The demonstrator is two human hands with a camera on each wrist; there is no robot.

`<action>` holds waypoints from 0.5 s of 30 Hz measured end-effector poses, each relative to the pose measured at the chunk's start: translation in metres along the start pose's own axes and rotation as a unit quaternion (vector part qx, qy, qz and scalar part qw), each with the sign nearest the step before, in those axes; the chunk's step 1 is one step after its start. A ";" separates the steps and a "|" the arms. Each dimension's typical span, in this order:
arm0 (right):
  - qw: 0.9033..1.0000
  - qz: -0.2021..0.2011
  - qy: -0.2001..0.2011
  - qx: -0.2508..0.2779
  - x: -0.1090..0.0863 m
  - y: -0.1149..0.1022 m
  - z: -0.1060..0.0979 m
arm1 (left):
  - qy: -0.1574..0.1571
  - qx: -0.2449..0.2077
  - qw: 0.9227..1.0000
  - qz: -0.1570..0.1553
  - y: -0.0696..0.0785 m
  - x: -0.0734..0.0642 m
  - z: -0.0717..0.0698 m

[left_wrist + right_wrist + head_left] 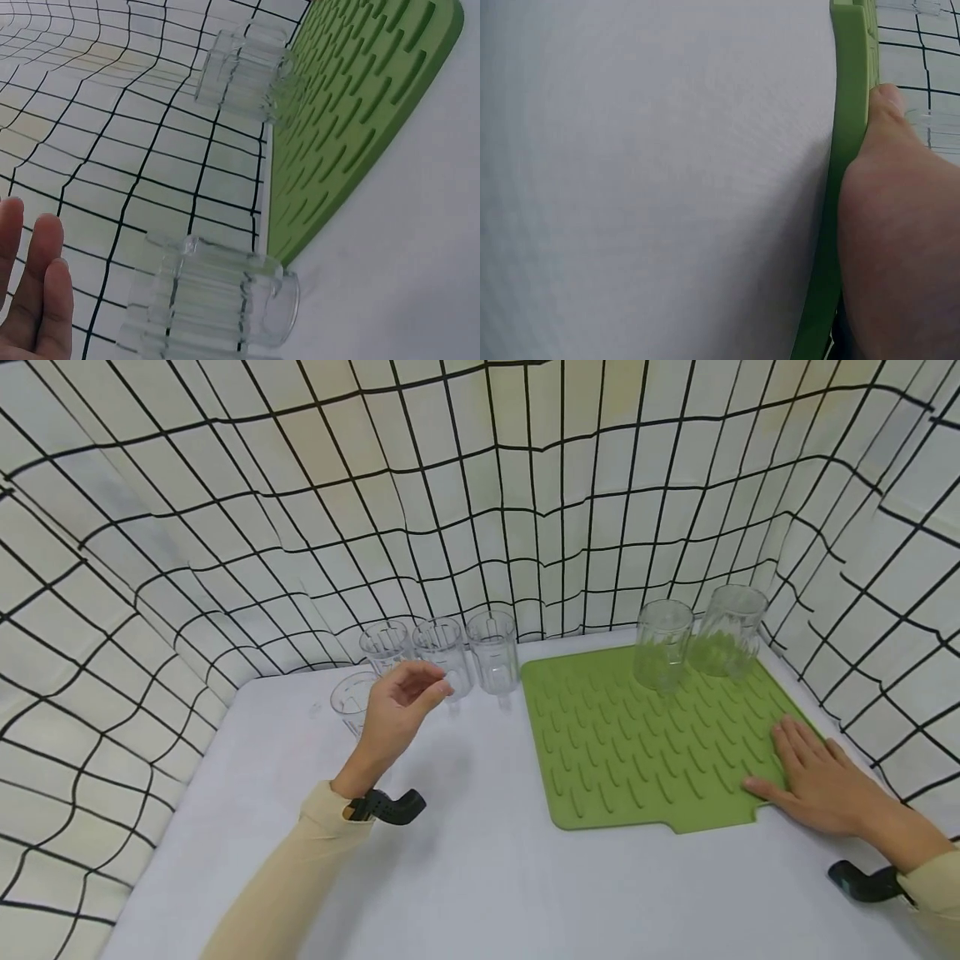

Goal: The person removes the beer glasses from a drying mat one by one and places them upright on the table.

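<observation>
Head: left hand (401,706) loosely curved, holding nothing, above table (480,868) near four mugs (495,652); right hand (828,785) laid flat on right edge of mat (622,735); two more mugs (663,639) at its far right corner. Left wrist: fingers relaxed, apart from mugs. Right wrist: thumb along mat's edge (other fingers hidden).

- Green mat (637,743): flat, raised ridges, tab on nr edge; R hand (828,785) rests on its R side.
- 2 clear glass mugs (660,647): side by side, mat's far R end.
- 4 clear glasses (492,656): bunched L of mat, L hand (402,703) nr.
</observation>
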State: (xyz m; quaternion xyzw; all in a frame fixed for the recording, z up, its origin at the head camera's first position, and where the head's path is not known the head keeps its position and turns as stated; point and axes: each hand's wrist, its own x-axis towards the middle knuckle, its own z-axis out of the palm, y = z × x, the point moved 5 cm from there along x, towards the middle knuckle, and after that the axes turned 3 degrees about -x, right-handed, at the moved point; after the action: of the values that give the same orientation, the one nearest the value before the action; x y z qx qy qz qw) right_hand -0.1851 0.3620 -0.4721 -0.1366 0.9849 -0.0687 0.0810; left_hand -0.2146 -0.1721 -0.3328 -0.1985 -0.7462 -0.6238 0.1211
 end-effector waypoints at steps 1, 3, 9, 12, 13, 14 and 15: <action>1.000 0.000 0.001 -0.001 0.000 0.000 0.000 | -0.009 -0.001 1.000 -0.003 -0.002 0.003 0.007; 1.000 0.001 0.001 -0.003 0.000 -0.001 -0.001 | -0.024 -0.006 1.000 -0.007 -0.005 0.008 0.020; 1.000 0.003 -0.007 0.000 -0.001 -0.002 -0.002 | -0.068 -0.010 0.997 -0.020 -0.018 0.019 0.063; 1.000 0.002 -0.005 0.000 -0.001 -0.002 -0.003 | -0.084 -0.001 0.996 -0.031 -0.025 0.024 0.086; 1.000 0.002 -0.004 0.000 -0.001 -0.003 -0.003 | -0.090 0.000 0.995 -0.035 -0.028 0.025 0.093; 1.000 0.002 -0.005 0.002 -0.001 -0.003 -0.003 | -0.096 0.002 0.995 -0.040 -0.030 0.026 0.100; 1.000 0.002 -0.005 0.003 -0.002 -0.003 -0.003 | -0.101 0.003 0.994 -0.044 -0.033 0.028 0.107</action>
State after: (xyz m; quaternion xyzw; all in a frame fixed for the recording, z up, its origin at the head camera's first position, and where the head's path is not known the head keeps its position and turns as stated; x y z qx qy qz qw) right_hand -0.1833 0.3602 -0.4689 -0.1346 0.9846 -0.0708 0.0862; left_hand -0.2471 -0.0676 -0.3709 -0.2275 -0.7642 -0.6033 0.0179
